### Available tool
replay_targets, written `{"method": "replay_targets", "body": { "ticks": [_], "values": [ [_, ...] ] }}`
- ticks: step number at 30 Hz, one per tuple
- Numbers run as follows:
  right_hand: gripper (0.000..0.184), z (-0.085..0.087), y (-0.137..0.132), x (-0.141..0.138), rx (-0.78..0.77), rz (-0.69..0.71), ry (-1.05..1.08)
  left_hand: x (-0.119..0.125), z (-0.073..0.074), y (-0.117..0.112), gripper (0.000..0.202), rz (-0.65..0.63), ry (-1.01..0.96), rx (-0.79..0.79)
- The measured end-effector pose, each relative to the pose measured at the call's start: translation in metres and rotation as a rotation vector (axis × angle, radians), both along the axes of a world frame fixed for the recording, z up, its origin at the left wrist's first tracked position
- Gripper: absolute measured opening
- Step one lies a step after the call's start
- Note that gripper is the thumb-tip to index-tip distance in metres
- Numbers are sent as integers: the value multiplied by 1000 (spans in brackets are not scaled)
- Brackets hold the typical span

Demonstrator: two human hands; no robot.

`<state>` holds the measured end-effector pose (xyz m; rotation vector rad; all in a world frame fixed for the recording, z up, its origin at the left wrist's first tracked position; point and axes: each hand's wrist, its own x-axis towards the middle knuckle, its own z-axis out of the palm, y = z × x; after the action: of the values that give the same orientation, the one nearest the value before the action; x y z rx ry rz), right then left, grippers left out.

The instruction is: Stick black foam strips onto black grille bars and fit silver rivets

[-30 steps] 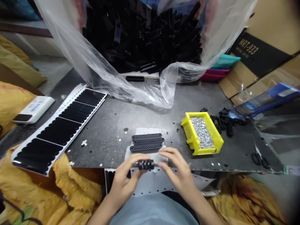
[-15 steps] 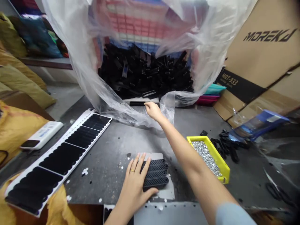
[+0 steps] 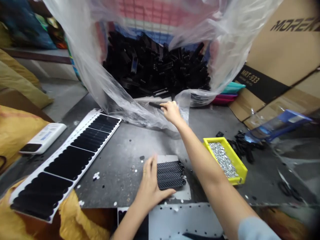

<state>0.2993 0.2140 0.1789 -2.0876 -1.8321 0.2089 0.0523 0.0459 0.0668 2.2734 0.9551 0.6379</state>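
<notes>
Right hand (image 3: pixel 171 112) pinches black bar (image 3: pixel 155 105), far side. Left hand (image 3: pixel 150 186) open, thumb touching black mesh strips (image 3: pixel 171 175), near side.

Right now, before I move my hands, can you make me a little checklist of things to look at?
1. Black mesh strips lying side by side on the white sheet: ok.
2. Left hand beside them, its thumb at the lowest strip: ok.
3. Right hand firmly holding the black bar: cannot tell, too small to see.
4. Clear plastic bag off the right hand: not ok, it bunches against it.
5. Yellow bin of silver pieces upright, away from both hands: ok.
</notes>
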Motion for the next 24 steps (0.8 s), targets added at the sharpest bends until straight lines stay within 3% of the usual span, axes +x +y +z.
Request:
{"method": "replay_targets", "body": {
  "ticks": [3,6,9,12,13,16,20,24],
  "values": [
    [33,-19,-82,-9,-48,197,113,-1,4,-1,156,98,3,65],
    [33,-41,-159,-24,-94,300,190,-1,7,5,154,54,43,149],
    [42,-44,-216,-6,94,192,229,-2,10,15,137,-89,92,150],
    [38,-32,-258,51,301,-96,144,-2,11,22,117,-130,87,140],
    [35,-30,-269,70,248,-181,88,-2,11,23,113,-123,82,147],
    [25,-35,-290,110,70,-202,7,0,12,21,109,-98,92,176],
    [21,-50,-293,119,5,-162,20,4,14,17,118,-95,146,182],
    [16,-38,-289,131,25,-151,67,8,15,12,128,-112,139,149]
  ]
}}
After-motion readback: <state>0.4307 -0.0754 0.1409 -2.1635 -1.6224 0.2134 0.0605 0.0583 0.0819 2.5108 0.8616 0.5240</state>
